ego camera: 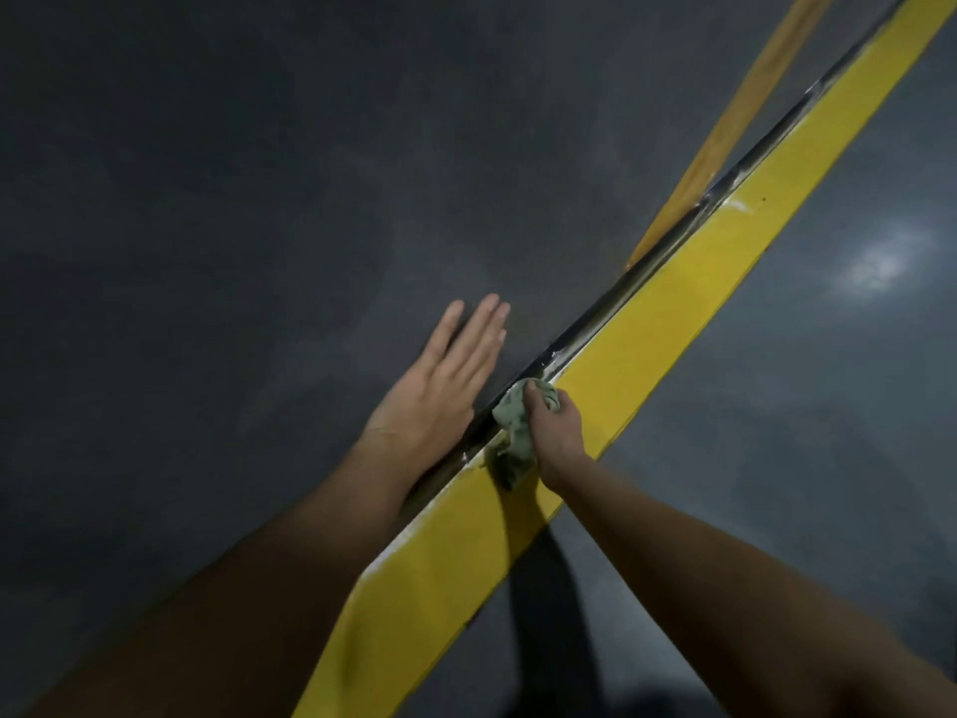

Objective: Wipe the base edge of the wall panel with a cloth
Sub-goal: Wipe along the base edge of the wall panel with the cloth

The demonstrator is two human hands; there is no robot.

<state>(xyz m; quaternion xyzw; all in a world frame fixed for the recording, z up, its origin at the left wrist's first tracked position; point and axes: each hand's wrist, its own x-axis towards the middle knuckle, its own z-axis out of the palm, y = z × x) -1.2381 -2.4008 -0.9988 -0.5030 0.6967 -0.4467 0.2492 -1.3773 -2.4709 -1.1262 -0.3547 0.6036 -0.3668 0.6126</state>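
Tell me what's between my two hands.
In the head view, the dark base edge of the wall panel runs between the left hand and right hand, with the green cloth against it.

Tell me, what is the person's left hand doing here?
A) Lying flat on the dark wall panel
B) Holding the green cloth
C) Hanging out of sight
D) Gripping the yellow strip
A: the left hand lies flat, fingers straight, on the dark wall panel, while the right hand is the one that grips the green cloth.
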